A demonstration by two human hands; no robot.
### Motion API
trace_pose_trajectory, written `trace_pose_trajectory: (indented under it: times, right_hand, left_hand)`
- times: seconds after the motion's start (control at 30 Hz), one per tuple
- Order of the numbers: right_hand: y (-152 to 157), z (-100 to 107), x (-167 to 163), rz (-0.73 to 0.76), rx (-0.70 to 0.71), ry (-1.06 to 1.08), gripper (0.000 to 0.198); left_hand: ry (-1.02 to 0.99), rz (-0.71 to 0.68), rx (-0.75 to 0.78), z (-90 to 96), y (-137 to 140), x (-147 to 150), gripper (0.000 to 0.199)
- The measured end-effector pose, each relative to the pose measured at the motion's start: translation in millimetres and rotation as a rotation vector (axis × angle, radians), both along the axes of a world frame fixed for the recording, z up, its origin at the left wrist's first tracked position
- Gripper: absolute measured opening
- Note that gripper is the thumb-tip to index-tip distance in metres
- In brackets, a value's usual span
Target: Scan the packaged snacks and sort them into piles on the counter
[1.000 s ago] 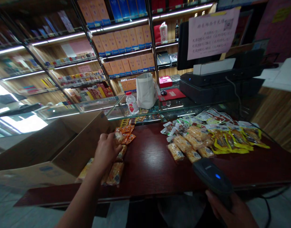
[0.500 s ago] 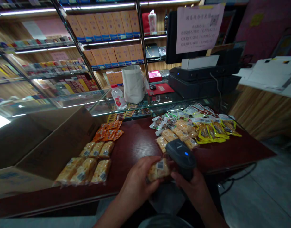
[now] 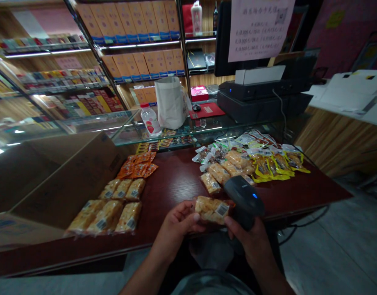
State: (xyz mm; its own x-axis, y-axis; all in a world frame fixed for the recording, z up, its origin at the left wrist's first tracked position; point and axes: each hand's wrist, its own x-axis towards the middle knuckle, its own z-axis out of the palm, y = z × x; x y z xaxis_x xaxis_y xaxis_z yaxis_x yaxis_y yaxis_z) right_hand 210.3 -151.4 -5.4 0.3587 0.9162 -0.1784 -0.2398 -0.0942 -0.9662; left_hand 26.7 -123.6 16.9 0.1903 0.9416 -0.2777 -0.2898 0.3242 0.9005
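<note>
Standing on the table [image 3: 173,180], a cardboard box [image 3: 74,184] fills the left side. Near the table's front edge, the right hand [image 3: 251,241] grips a scanner [image 3: 242,196]; the left hand [image 3: 180,221] pinches a wrapped snack [image 3: 207,208] beside it, barcode label [image 3: 221,209] showing.

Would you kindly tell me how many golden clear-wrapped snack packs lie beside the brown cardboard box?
6 golden clear-wrapped snack packs: three in the nearer row, three in the row behind; others may be hidden underneath.
</note>
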Motion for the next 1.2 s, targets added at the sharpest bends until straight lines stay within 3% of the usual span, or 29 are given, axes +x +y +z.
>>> trace_pose_trajectory:
  times: [0.27, 0.4, 0.6, 0.87, 1.2]
  right_hand:
    - [1.1, -1.3, -4.4, 0.022, -0.002, -0.005, 0.031]
    - [1.4, -3.2, 8.4, 0.076, 0.110, -0.035, 0.035]
    - [-10.8, -4.9, 35.8, 0.268, 0.139, -0.314, 0.037]
    - [-17.6, 11.2, 25.6, 0.326, 0.207, -0.488, 0.046]
    - [-16.0, 5.7, 29.0, 0.361, 0.284, -0.575, 0.040]
  left_hand:
    - [0.018, 0.121, 0.036, 6.7, 4.2, 3.9, 0.045]
    - [0.062, 0.286, 0.138, 9.1, 18.1, -5.8, 0.045]
    - [0.268, 0.434, 0.349, 14.1, 35.5, -30.4, 0.043]
    - [0.588, 0.444, 0.508, 20.4, 39.3, -38.6, 0.036]
    - [0.606, 0.443, 0.484, 15.5, 40.8, -33.9, 0.040]
